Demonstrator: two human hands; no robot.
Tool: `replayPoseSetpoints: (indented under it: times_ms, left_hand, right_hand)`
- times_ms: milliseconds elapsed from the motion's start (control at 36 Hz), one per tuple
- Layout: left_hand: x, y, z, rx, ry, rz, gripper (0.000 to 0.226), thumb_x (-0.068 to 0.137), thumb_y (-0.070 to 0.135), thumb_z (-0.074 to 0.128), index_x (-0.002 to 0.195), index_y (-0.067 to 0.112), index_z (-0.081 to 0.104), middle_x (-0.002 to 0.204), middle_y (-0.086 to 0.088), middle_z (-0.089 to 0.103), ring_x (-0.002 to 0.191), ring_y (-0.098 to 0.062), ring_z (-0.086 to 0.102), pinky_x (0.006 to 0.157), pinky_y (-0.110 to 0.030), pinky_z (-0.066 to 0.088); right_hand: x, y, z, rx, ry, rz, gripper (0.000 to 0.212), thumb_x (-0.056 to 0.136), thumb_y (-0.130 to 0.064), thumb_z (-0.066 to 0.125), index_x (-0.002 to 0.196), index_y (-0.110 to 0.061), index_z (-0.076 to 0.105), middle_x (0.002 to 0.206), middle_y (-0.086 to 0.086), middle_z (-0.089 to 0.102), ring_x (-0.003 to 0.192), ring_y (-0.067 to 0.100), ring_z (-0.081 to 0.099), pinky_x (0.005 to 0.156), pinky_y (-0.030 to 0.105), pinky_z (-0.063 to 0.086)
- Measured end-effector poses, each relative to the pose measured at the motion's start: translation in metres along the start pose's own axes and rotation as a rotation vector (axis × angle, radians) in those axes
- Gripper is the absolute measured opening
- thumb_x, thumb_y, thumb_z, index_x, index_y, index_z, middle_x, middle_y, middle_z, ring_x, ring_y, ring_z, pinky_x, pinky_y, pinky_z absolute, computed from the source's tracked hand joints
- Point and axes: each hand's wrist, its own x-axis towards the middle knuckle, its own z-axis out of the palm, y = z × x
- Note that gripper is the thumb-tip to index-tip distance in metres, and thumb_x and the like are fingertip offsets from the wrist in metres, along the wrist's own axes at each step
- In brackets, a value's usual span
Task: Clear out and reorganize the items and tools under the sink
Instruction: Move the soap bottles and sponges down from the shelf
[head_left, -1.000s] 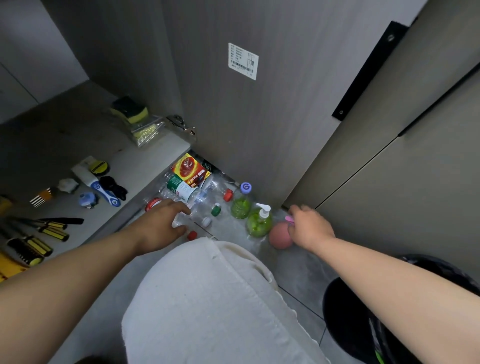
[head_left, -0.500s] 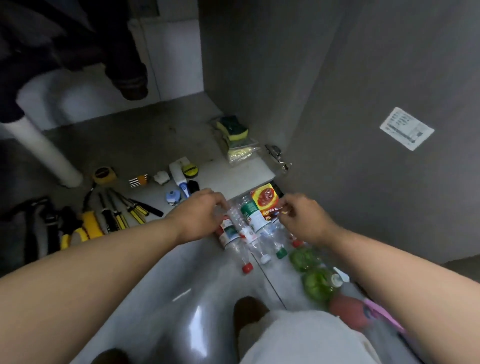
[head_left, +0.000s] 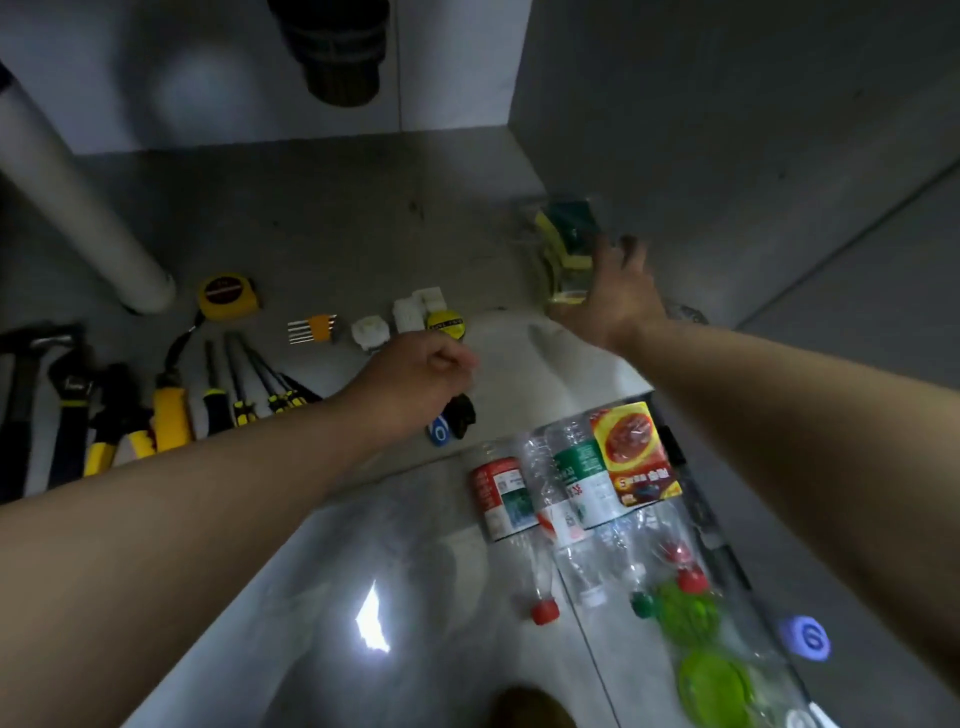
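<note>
At the far left of the cabinet floor lay the tools: hammer, wrench, pliers and screwdrivers in a row, with a tape measure just behind them, near the drain pipe. None of them had shifted over the last second.

The left hand had left the bottles, where it rested a moment earlier, and now hung over the small items at the cabinet's front edge. Its fingers were curled into a loose fist; whether they pinched anything could not be told. A blue-and-black piece showed just below the knuckles.

The bottles lay side by side on the tiled floor outside the cabinet, caps toward the person, with a red-and-yellow packet resting on them. Two green soap bottles stood nearer still.

The right hand had also come off the bottles and reached deep into the cabinet's right corner, fingers spread, touching or nearly touching the bagged sponges; a firm grip was not evident.

So the bottle group seemed settled for now, and the sponges looked like the next thing to come out or be repositioned. The clearing appeared partly done, with tools already sorted.
</note>
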Motion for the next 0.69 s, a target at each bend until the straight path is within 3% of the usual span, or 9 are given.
replayPoseSetpoints:
  times_ms: [111,222,278,417,528,639,694]
  left_hand:
    - [0.009,-0.008,-0.005,-0.053,0.026,-0.019,0.017,0.094,0.017,0.066,0.105,0.026,0.074,0.096,0.007,0.076,0.094,-0.006,0.071,0.080,-0.022,0.053]
    - [0.016,-0.011,-0.006,-0.093,0.022,-0.025,0.014,0.095,0.019,0.065,0.102,0.028,0.073,0.091,0.007,0.077,0.087,-0.003,0.073,0.070,-0.016,0.050]
    - [0.017,-0.010,-0.006,-0.096,0.016,-0.035,0.015,0.096,0.017,0.063,0.104,0.026,0.073,0.094,0.005,0.077,0.088,-0.003,0.073,0.068,-0.014,0.049]
    - [0.017,-0.001,-0.001,-0.080,0.003,-0.065,0.016,0.099,0.016,0.060,0.110,0.019,0.071,0.103,-0.004,0.075,0.099,-0.013,0.070,0.081,-0.025,0.055]
    - [0.016,0.007,0.008,-0.122,-0.021,-0.088,0.018,0.100,0.011,0.057,0.114,0.013,0.069,0.106,-0.012,0.072,0.091,-0.014,0.068,0.084,-0.031,0.058]
    - [0.017,0.014,0.020,-0.164,-0.023,-0.146,0.012,0.098,0.007,0.058,0.098,0.019,0.063,0.100,-0.008,0.067,0.103,-0.026,0.068,0.097,-0.044,0.057]
    - [0.019,0.012,0.029,-0.214,-0.029,-0.197,0.012,0.097,0.009,0.059,0.102,0.020,0.059,0.106,-0.010,0.065,0.104,-0.029,0.066,0.100,-0.052,0.054]
  right_hand:
    - [0.038,-0.009,0.012,-0.046,-0.017,0.066,0.116,0.070,-0.061,0.080,0.156,-0.036,0.007,0.161,0.014,0.008,0.144,0.046,0.025,0.113,0.058,0.036]
    - [0.058,-0.007,0.029,0.001,-0.109,0.224,0.135,0.064,-0.064,0.083,0.159,-0.033,-0.008,0.162,0.018,0.007,0.143,0.049,0.028,0.117,0.054,0.033]
    - [0.054,-0.002,0.039,0.027,-0.112,0.273,0.137,0.063,-0.061,0.086,0.159,-0.030,-0.007,0.160,0.020,0.008,0.139,0.050,0.036,0.115,0.052,0.037]
    - [0.031,0.009,0.055,0.086,0.059,0.212,0.103,0.074,-0.039,0.084,0.151,-0.026,0.016,0.142,0.020,0.032,0.113,0.053,0.058,0.095,0.052,0.050]
    - [0.016,0.007,0.056,0.132,0.114,0.113,0.090,0.080,-0.026,0.077,0.151,-0.026,0.022,0.136,0.020,0.039,0.110,0.051,0.058,0.093,0.049,0.050]
    - [0.001,0.003,0.053,0.185,0.109,0.057,0.080,0.081,-0.020,0.071,0.148,-0.025,0.027,0.134,0.021,0.041,0.107,0.049,0.058,0.088,0.044,0.049]
    - [-0.009,0.002,0.053,0.152,0.094,0.022,0.079,0.081,-0.019,0.070,0.147,-0.026,0.027,0.135,0.021,0.041,0.105,0.048,0.059,0.084,0.043,0.049]
